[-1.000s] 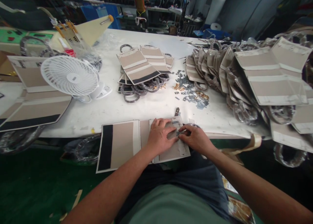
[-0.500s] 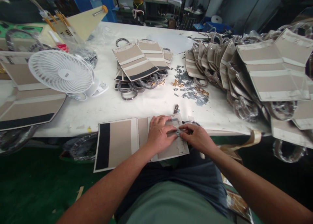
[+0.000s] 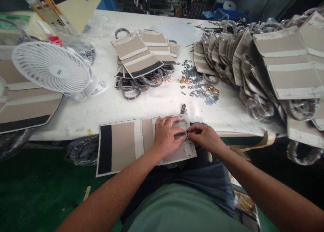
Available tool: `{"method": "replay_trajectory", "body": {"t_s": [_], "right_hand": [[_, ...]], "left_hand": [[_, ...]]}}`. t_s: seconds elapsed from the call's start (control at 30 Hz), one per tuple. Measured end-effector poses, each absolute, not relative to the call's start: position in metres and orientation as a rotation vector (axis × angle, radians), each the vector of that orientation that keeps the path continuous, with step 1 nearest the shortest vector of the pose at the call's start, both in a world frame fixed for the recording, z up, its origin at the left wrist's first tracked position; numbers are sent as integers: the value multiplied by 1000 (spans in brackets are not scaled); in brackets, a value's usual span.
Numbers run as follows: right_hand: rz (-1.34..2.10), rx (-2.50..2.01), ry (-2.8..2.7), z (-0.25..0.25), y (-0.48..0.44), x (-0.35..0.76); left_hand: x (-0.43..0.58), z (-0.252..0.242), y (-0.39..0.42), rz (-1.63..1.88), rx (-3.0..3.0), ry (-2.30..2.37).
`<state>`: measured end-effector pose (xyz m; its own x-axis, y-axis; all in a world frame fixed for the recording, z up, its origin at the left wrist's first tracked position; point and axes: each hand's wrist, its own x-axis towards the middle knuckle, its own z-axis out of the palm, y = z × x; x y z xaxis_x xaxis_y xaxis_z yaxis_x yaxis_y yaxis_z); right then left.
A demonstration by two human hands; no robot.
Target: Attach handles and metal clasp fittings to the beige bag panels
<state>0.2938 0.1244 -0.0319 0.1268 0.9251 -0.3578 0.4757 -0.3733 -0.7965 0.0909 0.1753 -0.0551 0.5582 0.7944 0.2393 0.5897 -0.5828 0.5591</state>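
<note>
A beige bag panel with white strips and a black band lies unfolded at the table's front edge, partly over my lap. My left hand rests on its right part with fingers stretched out, thumb and forefinger reaching toward a small grey metal plate. My right hand pinches that plate at the panel's right side; the fingertips partly hide it. Part of a wrapped handle shows behind my right hand. Just beyond the panel lies a small dark brown tab.
Loose metal plates and gold-coloured fasteners are scattered mid-table. Similar panels with wrapped handles are piled at the centre and right. A white fan stands at the left, above more panels.
The view has shifted slightly. My right fingers have closed further over the small metal plate, which now looks tilted and shows less. My left hand stays on the panel.
</note>
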Motion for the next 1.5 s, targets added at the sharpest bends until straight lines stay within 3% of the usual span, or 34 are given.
{"method": "replay_trajectory", "body": {"t_s": [0.93,1.5], "right_hand": [[1142,-1885,-1384,-33,127,293],[1358,-1761,-1299,-35,124,299]], "left_hand": [[98,-50,176,614,2422,1151],[89,-53,179,548,2478,1068]]}}
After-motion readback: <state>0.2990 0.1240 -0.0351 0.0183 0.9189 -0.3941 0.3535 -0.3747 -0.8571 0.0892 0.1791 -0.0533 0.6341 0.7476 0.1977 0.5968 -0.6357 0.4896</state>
